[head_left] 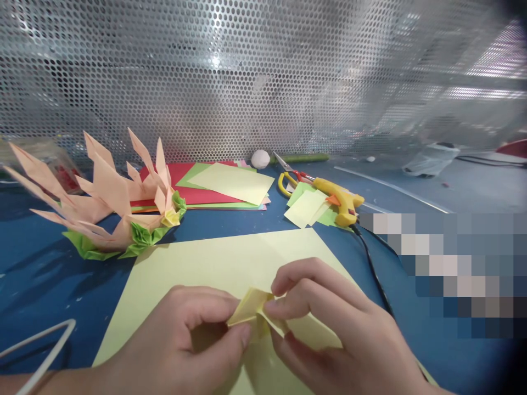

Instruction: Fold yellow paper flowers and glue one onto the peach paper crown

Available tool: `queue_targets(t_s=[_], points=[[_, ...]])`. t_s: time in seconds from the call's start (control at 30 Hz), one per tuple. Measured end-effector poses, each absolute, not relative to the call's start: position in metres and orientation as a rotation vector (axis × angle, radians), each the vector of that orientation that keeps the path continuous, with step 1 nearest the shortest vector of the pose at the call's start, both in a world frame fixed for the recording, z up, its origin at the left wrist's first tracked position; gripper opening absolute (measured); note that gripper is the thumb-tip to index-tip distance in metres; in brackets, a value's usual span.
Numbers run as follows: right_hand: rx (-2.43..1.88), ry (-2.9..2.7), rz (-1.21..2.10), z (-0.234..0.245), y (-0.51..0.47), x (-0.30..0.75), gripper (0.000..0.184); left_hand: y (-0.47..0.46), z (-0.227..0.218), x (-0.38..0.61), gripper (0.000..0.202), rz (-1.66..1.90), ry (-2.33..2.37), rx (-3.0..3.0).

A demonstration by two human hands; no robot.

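My left hand (193, 340) and my right hand (333, 329) meet over a large pale yellow sheet (214, 263) on the blue table. Both pinch a small folded yellow paper piece (252, 308) between thumb and fingers, held just above the sheet. My left thumb presses its lower left corner; my right fingertips grip its right side.
A folded peach and green paper flower (111, 208) lies at the left. A stack of coloured sheets (218, 186) sits behind, with scissors (288, 175), a yellow glue gun (341, 200) with its black cord (373, 269), small paper squares (307, 207) and a white ball (260, 159). Perforated metal wall behind.
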State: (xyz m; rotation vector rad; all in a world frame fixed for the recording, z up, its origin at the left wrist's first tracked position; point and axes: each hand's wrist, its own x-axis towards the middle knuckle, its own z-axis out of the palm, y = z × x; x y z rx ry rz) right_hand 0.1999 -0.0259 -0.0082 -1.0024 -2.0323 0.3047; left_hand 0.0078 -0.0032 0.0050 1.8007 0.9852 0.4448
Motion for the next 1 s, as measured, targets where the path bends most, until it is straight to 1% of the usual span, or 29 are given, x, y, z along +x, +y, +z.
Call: queue_targets(t_s=[0.17,0.3,0.43,0.5,0.6,0.63,0.73,0.8,0.87,1.0], points=[[-1.005,-2.034,0.326,-0.009,-0.029,0.2,0.028,-0.002,0.004,0.009,0.038,0.372,1.074,1.75],[-1.027,-2.032,0.394,-0.01,-0.031,0.2,0.029,-0.002,0.005,0.011,0.037,0.356,1.086,1.748],[-1.011,-2.002,0.491,-0.008,-0.03,0.198,0.03,-0.001,0.003,0.011,0.036,0.412,1.071,1.714],[-0.978,-1.996,0.593,-0.005,-0.03,0.198,0.025,-0.001,0.002,0.01,0.034,0.448,1.07,1.676],[-1.072,-1.791,0.83,-0.002,-0.03,0.197,0.013,-0.002,0.001,0.008,0.033,0.442,1.068,1.584],[-1.12,-1.71,0.931,-0.002,-0.03,0.197,0.014,-0.003,0.0,0.007,0.033,0.448,1.075,1.584],[-1.231,-1.577,1.224,-0.001,-0.025,0.195,0.03,-0.004,0.0,0.006,0.03,0.497,1.103,1.622],[-1.269,-1.562,1.352,0.0,-0.021,0.193,0.037,-0.004,0.0,0.005,0.026,0.522,1.119,1.614],[-1.283,-1.534,1.428,0.001,-0.018,0.193,0.04,-0.004,0.0,0.004,0.024,0.538,1.134,1.607],[-1.276,-1.47,1.519,0.002,-0.017,0.193,0.038,-0.003,0.002,0.005,0.026,0.57,1.142,1.619]])
